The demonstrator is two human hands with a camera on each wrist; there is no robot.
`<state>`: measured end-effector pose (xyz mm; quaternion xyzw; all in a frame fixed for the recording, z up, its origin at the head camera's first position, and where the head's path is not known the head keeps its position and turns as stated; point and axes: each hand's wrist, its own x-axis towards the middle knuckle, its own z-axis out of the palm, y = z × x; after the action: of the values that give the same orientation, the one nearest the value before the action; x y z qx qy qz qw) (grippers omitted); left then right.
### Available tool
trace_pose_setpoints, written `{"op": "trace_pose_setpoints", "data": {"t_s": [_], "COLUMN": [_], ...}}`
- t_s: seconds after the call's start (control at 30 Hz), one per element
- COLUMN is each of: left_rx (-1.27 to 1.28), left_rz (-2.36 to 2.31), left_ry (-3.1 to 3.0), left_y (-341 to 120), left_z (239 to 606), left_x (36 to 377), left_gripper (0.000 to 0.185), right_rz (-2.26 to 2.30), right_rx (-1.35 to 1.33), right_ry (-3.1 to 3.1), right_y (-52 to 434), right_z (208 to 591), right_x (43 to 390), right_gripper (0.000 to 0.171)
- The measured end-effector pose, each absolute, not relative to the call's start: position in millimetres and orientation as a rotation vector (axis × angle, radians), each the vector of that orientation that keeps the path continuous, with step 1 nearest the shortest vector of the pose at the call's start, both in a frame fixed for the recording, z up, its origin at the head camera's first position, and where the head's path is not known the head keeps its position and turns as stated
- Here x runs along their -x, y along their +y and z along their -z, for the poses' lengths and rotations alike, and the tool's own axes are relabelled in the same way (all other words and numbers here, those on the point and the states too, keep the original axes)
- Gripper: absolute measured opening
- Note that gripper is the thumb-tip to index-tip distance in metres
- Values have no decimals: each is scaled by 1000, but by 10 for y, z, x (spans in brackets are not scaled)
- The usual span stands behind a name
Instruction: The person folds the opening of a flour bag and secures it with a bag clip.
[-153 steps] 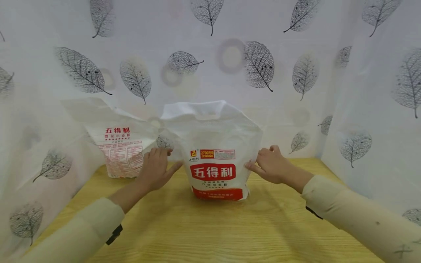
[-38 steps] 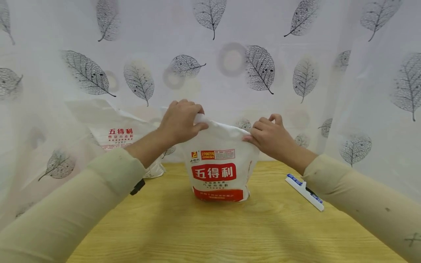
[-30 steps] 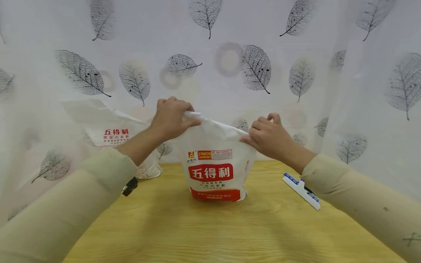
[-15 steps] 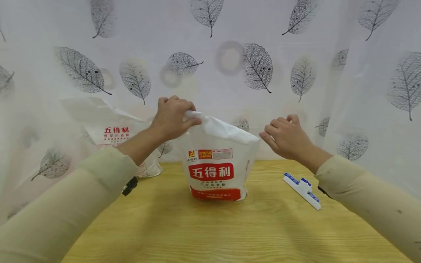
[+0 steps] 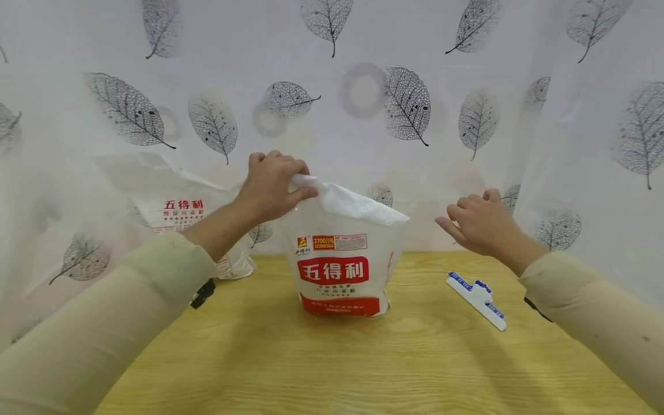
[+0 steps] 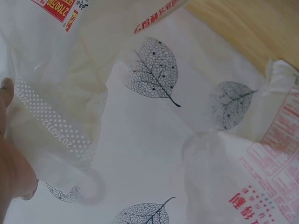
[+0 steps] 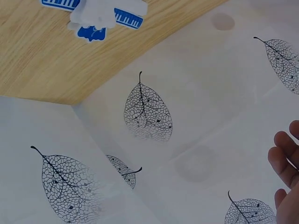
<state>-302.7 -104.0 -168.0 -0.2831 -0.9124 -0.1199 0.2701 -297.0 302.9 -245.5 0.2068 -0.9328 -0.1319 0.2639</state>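
A white plastic bag with a red label (image 5: 339, 259) stands upright in the middle of the wooden table (image 5: 337, 369). My left hand (image 5: 270, 187) grips the gathered top left corner of the bag, and the left wrist view shows the bag's dotted seal strip (image 6: 51, 126) beside my thumb. My right hand (image 5: 479, 225) hovers to the right of the bag, apart from it, fingers loosely bent and holding nothing. A white and blue bag clip (image 5: 477, 300) lies on the table below my right hand, also seen as the clip (image 7: 100, 14) in the right wrist view.
A second white bag with red print (image 5: 192, 230) leans at the back left against the leaf-patterned curtain (image 5: 363, 104). The curtain closes in the table at the back and on both sides.
My right hand has let go of the bag's top right corner and moved off to the right. My left hand keeps its grip on the top left corner.
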Motion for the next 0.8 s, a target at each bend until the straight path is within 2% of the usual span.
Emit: {"op": "trace_pose_setpoints", "data": {"t_s": [0.3,0.8], "left_rx": [768,787], "left_rz": [318,300], "left_ry": [-2445,-2427], "left_y": [-1028,-1039], "left_z": [1689,1700], "left_x": [3037,3055], "left_gripper": [34,35], "right_rz": [473,396], "right_rx": [-498,-389], "right_ry": [-2703,-3003], "right_y": [3218,3503], "right_z": [2590,2953], "right_x": [2934,2889], "right_gripper": [37,34]}}
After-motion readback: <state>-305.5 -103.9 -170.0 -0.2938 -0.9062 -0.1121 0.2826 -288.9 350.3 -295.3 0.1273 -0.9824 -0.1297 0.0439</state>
